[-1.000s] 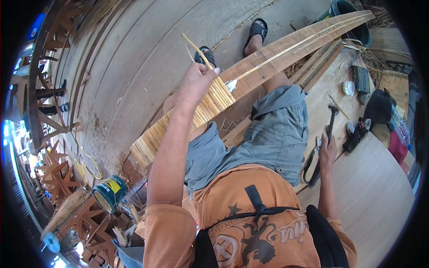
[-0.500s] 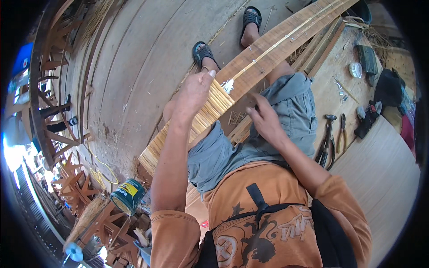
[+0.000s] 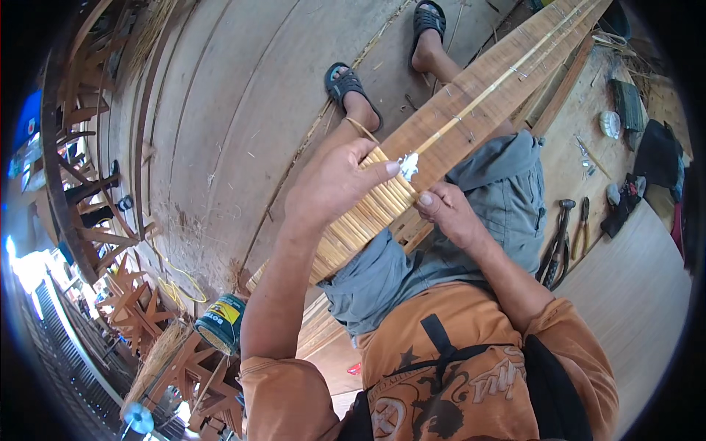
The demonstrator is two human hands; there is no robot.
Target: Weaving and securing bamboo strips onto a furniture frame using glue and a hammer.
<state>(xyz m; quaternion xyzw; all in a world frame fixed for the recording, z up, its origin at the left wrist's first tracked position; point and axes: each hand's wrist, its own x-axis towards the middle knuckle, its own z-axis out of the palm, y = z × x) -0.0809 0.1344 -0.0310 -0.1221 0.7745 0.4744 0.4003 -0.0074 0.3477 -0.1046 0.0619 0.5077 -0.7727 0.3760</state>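
Observation:
A long wooden board point(image 3: 471, 106) lies slantwise across my lap, its near part wrapped in tight yellow straw-like strips point(image 3: 360, 224). A thin pale batten point(image 3: 478, 103) and several small nails run along its bare part. At the end of the wrapping is a white glue-like blob point(image 3: 409, 166). My left hand point(image 3: 331, 180) grips the wrapped board at its far edge, thumb pressed on the last strips. A loose strip point(image 3: 362, 131) curves out by its fingers. My right hand point(image 3: 452, 213) is closed at the board's near edge; what its fingers pinch is hidden.
To the right, a hammer point(image 3: 562, 220), pliers point(image 3: 583, 224), a white round container point(image 3: 610, 124) and dark cloths point(image 3: 658, 154) lie on a wooden surface. A green can point(image 3: 220, 323) and wooden star shapes point(image 3: 140, 305) are at the lower left.
My left hand has moved slightly right, its thumb now on the end of the wrapping. My right hand has come up to the board's near edge and closed. The view has shifted a little.

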